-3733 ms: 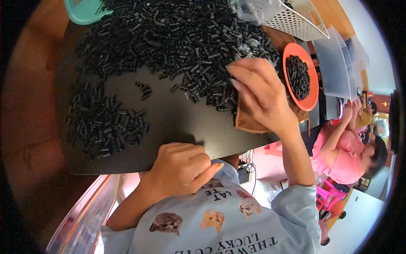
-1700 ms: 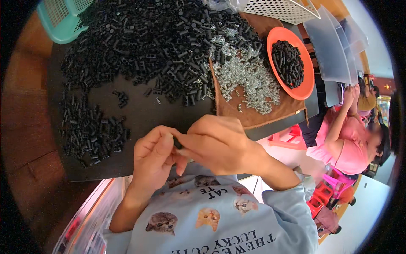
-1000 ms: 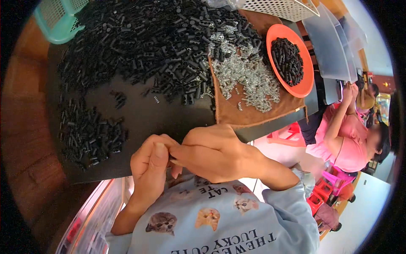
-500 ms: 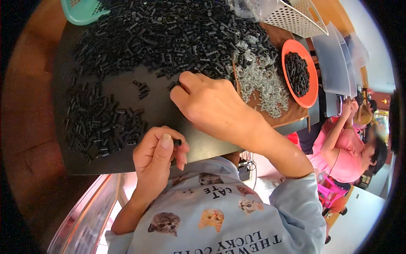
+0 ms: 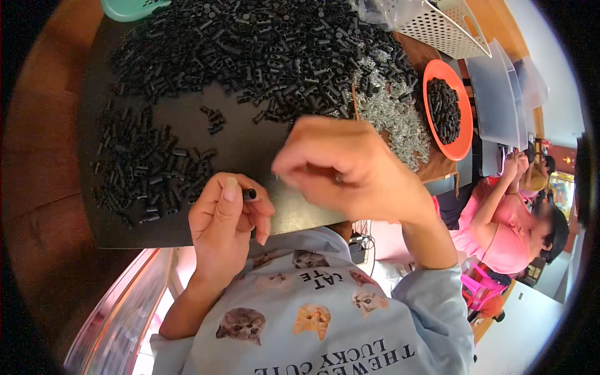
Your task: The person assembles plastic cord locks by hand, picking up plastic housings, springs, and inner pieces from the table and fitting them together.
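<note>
A short black plastic tube (image 5: 250, 194) sticks out between the thumb and fingers of my left hand (image 5: 222, 212), its open end toward the right. My right hand (image 5: 350, 165) hovers over the table just right of it, fingers curled together and blurred. Whatever those fingertips hold, if anything, is too smeared to name. Beyond both hands spreads a large heap of loose black plastic parts (image 5: 250, 50). Beside it, at the right, lies a pile of small silvery springs (image 5: 394, 125). A smaller heap of black pieces (image 5: 150, 169) is left of my left hand.
An orange-red bowl (image 5: 464, 134) of black pieces stands right of the springs. Behind it are a white perforated basket (image 5: 437, 28) and clear plastic bins (image 5: 497, 94). A green basket (image 5: 128, 9) sits far left. At right, a person in pink (image 5: 503, 228) sits nearby.
My right hand has come away from the edge of the black heap, back toward me and slightly right. My left hand, still gripping the tube, has shifted slightly left and up.
</note>
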A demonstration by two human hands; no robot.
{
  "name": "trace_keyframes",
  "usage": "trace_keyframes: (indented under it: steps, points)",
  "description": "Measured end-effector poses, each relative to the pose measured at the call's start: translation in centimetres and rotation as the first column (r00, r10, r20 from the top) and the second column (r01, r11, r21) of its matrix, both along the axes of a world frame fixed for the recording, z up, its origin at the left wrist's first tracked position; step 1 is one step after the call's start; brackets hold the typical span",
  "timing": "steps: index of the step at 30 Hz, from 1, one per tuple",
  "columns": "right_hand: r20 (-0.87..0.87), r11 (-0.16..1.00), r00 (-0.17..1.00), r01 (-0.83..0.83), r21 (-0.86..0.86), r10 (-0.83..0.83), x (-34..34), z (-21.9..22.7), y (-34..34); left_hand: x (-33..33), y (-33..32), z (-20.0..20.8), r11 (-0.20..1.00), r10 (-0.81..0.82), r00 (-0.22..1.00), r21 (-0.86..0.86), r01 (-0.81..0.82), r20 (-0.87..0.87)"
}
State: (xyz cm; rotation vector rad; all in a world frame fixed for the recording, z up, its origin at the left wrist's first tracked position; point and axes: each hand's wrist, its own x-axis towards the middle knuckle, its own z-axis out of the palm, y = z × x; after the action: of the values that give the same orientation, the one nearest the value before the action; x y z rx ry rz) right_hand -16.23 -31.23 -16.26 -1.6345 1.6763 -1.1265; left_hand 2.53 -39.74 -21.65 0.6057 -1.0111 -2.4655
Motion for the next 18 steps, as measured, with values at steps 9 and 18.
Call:
trace_keyframes:
  steps: [9, 18]
  points:
    - [0.352, 0.994, 0.935, -0.007, 0.111, -0.032, 1.3, -0.3, 1.2, -0.7, 0.6, 0.5, 0.997, -0.040, 0.991, -0.065, 0.049, 0.131]
    - [0.260, 0.993, 0.959, 0.108, 0.045, -0.116, 2.0, -0.8, 1.3, -0.5, 0.5, 0.5, 0.991, -0.071, 0.988, -0.106, 0.086, 0.140]
